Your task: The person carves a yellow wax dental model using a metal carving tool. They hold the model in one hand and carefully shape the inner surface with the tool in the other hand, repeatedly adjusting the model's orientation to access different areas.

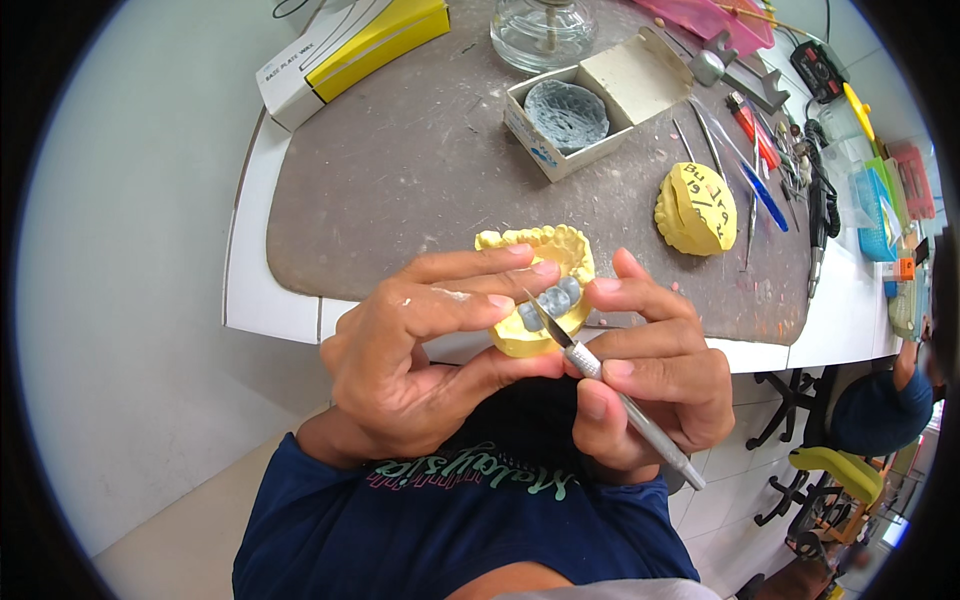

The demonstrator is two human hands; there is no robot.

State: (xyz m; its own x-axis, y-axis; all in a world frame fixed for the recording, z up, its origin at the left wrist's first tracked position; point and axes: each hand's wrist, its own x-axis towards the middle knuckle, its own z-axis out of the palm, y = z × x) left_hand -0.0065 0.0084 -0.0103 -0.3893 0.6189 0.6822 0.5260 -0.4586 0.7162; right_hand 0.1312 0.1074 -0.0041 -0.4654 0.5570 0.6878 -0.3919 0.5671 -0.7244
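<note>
My left hand (420, 345) is closed round a yellow plaster dental model (520, 345), fingers on its top and thumb under its near side. Along one side of its tooth row sit several grey wax teeth (555, 299). A metal-handled craft knife (640, 425) lies in the grip of my right hand (655, 370), its pointed blade slanting up and left across the grey wax teeth. Whether the blade touches the wax, I cannot tell. My right fingertips rest at the model's right edge. Both hands are just off the table's near edge.
A small open box (575, 115) with grey wax stands on the brown mat (370, 190). A second yellow plaster model (697, 210) lies to the right, beside metal tools and a blue-handled instrument (765, 197). A glass burner (543, 35) and a yellow-white box (350, 55) stand at the back.
</note>
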